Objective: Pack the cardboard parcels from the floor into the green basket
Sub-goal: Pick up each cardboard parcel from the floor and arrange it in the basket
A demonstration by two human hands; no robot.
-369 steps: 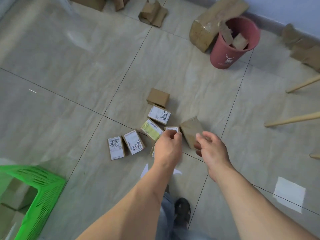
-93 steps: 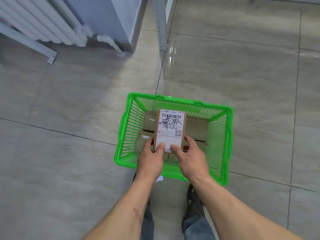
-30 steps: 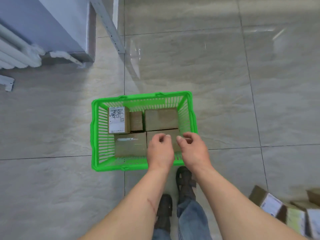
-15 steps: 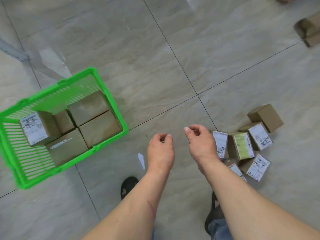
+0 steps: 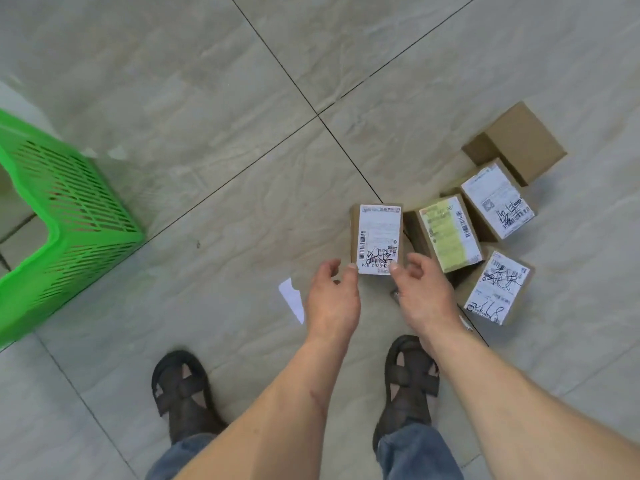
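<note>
Both hands (image 5: 377,292) reach the nearest parcel's (image 5: 376,237) near edge.

Tiled floor (image 5: 207,98), paper scrap (image 5: 292,299), sandals (image 5: 181,386)

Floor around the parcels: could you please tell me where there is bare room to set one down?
Bare tiles stretch between the green basket and the white-label parcel. Right of that parcel, four more crowd together, with both hands at its near end.
</note>
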